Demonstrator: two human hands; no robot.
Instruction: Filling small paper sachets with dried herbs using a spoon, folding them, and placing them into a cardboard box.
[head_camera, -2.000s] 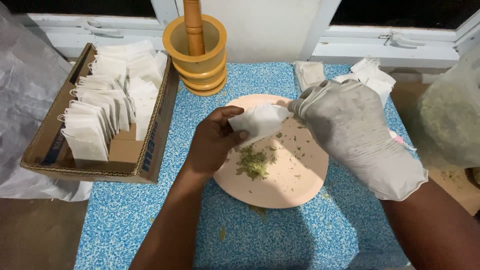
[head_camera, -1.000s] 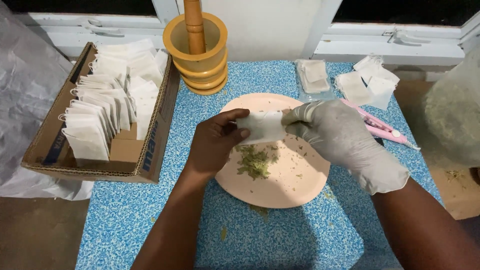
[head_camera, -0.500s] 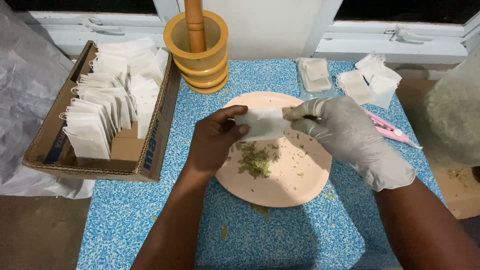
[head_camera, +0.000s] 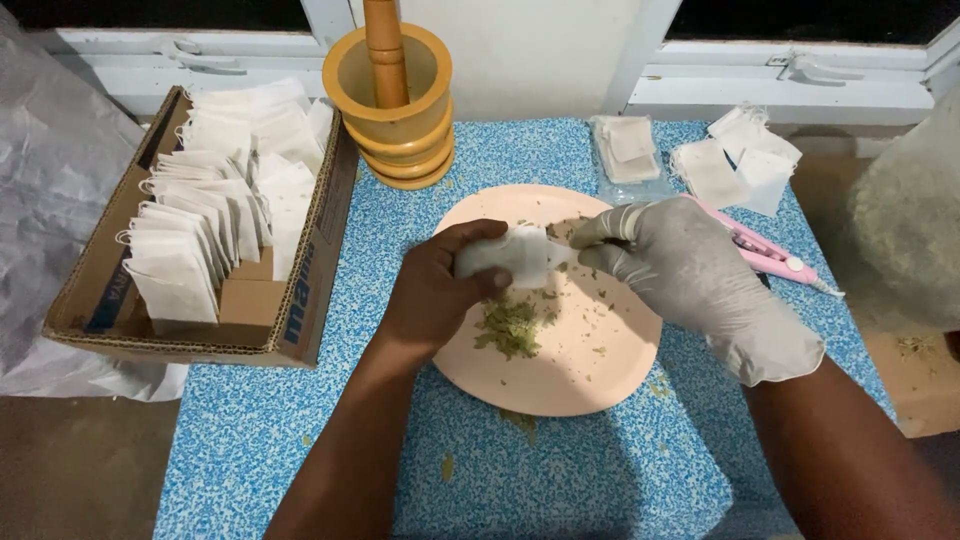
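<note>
Holding a small white paper sachet (head_camera: 515, 255) above the pink plate (head_camera: 600, 375), bare left hand (head_camera: 435, 290) curling around its left end, fingers closed on it. Gloved right hand (head_camera: 690, 275), in a pale thin glove, pinching the sachet's right end between thumb and fingertips, the rest of the fingers loosely bent. Both hands meeting over the upper middle of the plate, sachet bridging them, lying roughly level.

Sitting under the sachet: a small heap of dried green herb (head_camera: 508, 328), with loose flakes scattering across the plate and a few bits on the blue speckled surface (head_camera: 300, 440) just below the plate's rim.

Standing at the far edge, just behind the plate: yellow wooden mortar (head_camera: 395, 130) with pestle (head_camera: 385, 45) upright inside.

Resting to the left: cardboard box (head_camera: 300, 310) packed with rows of white sachets (head_camera: 215, 210), standing on edge, touching one another.

Lying at far right: loose pile of empty white sachets (head_camera: 740, 160), a clear packet of more sachets (head_camera: 625, 150) beside it, and a pink handled tool (head_camera: 765, 255) partly hidden behind the gloved hand; kind of tool hard to tell.

Bulging in at the right edge: a large translucent bag (head_camera: 900, 230), contents blurred.
</note>
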